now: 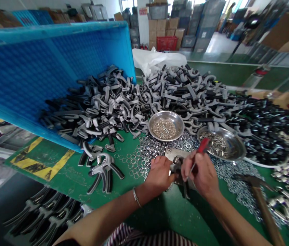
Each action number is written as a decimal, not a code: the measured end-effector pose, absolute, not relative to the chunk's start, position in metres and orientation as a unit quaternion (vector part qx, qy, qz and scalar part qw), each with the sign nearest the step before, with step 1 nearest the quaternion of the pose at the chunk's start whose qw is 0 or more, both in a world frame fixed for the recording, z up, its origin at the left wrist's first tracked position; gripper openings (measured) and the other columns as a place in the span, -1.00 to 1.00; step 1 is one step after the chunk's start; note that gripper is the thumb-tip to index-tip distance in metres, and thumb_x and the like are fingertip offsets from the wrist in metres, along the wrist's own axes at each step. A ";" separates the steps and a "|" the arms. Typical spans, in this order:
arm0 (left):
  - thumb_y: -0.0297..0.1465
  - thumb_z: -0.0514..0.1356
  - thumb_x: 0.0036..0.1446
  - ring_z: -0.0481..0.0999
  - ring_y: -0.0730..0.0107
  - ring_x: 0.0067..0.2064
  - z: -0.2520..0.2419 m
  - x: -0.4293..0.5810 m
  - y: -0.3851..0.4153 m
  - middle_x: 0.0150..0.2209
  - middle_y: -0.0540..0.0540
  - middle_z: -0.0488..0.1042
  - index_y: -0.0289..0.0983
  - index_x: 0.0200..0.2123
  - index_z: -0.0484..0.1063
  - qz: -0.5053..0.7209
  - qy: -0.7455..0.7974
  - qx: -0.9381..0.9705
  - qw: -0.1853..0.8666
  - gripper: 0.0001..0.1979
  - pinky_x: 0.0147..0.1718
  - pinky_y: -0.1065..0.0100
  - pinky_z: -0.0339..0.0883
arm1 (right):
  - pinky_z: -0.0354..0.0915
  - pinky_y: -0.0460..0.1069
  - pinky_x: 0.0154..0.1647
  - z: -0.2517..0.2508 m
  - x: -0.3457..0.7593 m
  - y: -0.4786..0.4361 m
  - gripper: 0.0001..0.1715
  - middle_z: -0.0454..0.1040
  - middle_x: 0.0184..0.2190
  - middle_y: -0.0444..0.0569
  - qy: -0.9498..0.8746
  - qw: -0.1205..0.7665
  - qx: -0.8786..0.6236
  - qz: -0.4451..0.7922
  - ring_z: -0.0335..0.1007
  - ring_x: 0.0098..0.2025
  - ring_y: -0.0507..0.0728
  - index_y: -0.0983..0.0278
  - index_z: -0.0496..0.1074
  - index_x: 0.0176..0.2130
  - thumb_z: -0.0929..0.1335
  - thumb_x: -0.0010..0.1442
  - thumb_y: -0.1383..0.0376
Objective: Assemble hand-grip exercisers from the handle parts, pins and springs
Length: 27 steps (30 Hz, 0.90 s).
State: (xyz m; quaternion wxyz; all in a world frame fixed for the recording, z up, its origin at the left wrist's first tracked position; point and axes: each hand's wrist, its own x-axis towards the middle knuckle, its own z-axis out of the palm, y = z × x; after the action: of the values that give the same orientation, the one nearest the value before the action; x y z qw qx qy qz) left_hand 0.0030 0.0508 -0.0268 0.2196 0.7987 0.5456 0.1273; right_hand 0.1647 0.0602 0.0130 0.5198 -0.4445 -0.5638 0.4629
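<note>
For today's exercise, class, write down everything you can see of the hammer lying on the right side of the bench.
The hammer lies on the green mat, its head farthest from the person and its wooden grip running toward the lower edge of the view, where it is cut off. The head is dark metal, set crosswise on the grip, with one end tapering to the left. The grip looks like plain light-brown wood. Loose silver washers lie along its left side. No hand touches it; the right hand is nearest.

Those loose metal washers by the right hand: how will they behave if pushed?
The metal washers look thin and flat, so they would probably slide and scatter across the green mat. Any standing on edge might roll. Each is probably light.
</note>
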 end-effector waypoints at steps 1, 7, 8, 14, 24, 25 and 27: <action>-0.12 0.23 0.19 0.30 0.08 0.00 -0.027 0.003 0.051 -0.06 -0.15 0.38 -0.23 -0.03 0.40 0.129 0.545 0.800 0.217 -0.62 -0.02 0.12 0.17 | 0.22 -0.05 -0.64 0.020 0.170 0.061 -0.72 0.30 -0.65 -0.28 -0.520 0.556 -0.424 0.490 0.16 -0.70 0.04 0.11 0.19 -0.21 0.09 0.43 0.05; -0.08 0.28 0.14 0.29 0.08 0.04 -0.022 -0.001 0.050 -0.03 -0.13 0.39 -0.21 0.01 0.39 0.127 0.546 0.796 0.230 -0.54 0.04 0.12 0.16 | 0.19 -0.06 -0.70 -0.011 0.251 0.052 -0.64 0.42 -0.66 -0.24 -0.521 0.364 -0.627 0.450 0.27 -0.72 0.05 0.15 0.26 -0.29 0.33 0.25 -0.06; -0.07 0.28 0.13 0.29 0.08 0.04 -0.022 -0.001 0.049 -0.03 -0.13 0.39 -0.21 0.01 0.38 0.125 0.543 0.798 0.232 -0.53 0.04 0.12 0.16 | 0.18 -0.05 -0.72 -0.018 0.263 0.047 -0.60 0.42 -0.67 -0.23 -0.519 0.328 -0.654 0.441 0.26 -0.74 0.06 0.16 0.28 -0.28 0.36 0.20 -0.09; -0.14 0.26 0.16 0.29 0.08 0.03 -0.020 0.003 0.053 -0.04 -0.14 0.38 -0.22 0.01 0.38 0.126 0.536 0.804 0.226 -0.58 0.04 0.09 0.15 | 0.52 0.10 -0.38 -0.005 0.256 0.040 -0.56 0.63 -0.38 0.04 -0.452 0.418 -0.600 0.511 0.60 -0.41 0.23 0.24 0.42 -0.21 0.45 0.12 -0.05; -0.20 0.27 0.14 0.30 0.10 -0.03 -0.026 0.007 0.058 -0.11 -0.12 0.38 -0.23 -0.08 0.41 0.136 0.539 0.799 0.231 -0.67 -0.03 0.13 0.17 | 0.52 0.03 -0.35 -0.044 0.197 0.086 -0.61 0.61 -0.33 -0.03 -0.422 0.540 -0.526 0.504 0.61 -0.36 0.16 0.23 0.37 -0.14 0.41 0.22 0.01; -0.21 0.28 0.13 0.30 0.11 -0.03 -0.027 0.007 0.058 -0.11 -0.12 0.37 -0.23 -0.09 0.41 0.138 0.539 0.797 0.233 -0.68 -0.02 0.13 0.17 | 0.51 0.02 -0.35 -0.045 0.198 0.086 -0.62 0.61 -0.33 -0.03 -0.421 0.540 -0.527 0.504 0.61 -0.36 0.16 0.23 0.37 -0.14 0.41 0.22 0.01; -0.23 0.27 0.13 0.30 0.11 -0.03 -0.028 0.008 0.058 -0.12 -0.11 0.37 -0.23 -0.10 0.41 0.142 0.542 0.793 0.239 -0.69 -0.01 0.13 0.17 | 0.51 0.02 -0.34 -0.046 0.199 0.085 -0.62 0.61 -0.32 -0.03 -0.422 0.537 -0.529 0.504 0.61 -0.36 0.15 0.22 0.38 -0.13 0.41 0.23 0.01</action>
State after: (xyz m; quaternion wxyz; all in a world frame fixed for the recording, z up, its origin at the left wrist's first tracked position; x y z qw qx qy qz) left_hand 0.0078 0.0578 -0.0275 0.2385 0.7934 0.5418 0.1418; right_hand 0.1988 0.0854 -0.0460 0.5368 -0.5290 -0.4221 0.5038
